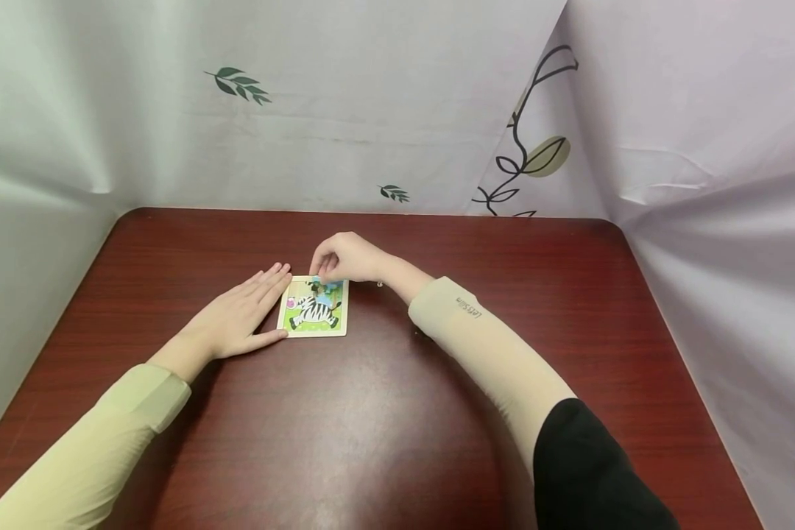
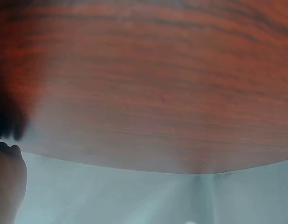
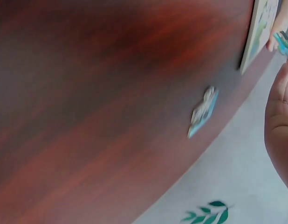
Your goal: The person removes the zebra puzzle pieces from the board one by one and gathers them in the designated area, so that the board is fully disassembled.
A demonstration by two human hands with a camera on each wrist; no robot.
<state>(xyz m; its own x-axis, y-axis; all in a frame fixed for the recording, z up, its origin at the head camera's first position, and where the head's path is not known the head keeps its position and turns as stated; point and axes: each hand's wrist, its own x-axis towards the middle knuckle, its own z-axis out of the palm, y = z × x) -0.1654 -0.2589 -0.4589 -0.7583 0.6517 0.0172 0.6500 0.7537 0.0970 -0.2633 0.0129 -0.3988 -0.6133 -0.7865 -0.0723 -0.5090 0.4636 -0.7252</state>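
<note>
A square jigsaw puzzle board point(image 1: 344, 320) with a pale rim lies on the table, its picture showing a zebra on green. My left hand point(image 1: 244, 315) lies with fingers extended along the board's left side, thumb at the lower left corner and fingers near the upper left one. Over the board's top edge, my right hand point(image 1: 352, 256) pinches a blue and green puzzle piece point(image 3: 284, 45) between thumb and fingers. Another puzzle piece point(image 3: 203, 112) lies flat on the table beside the board in the right wrist view; the right hand and wrist hide it in the head view.
The dark red wooden table point(image 1: 397, 412) reflects light at its middle. Behind it and at its sides hang pale curtains point(image 1: 344, 110) with leaf prints. In the left wrist view, part of the left hand point(image 2: 10, 184) shows at the lower left edge.
</note>
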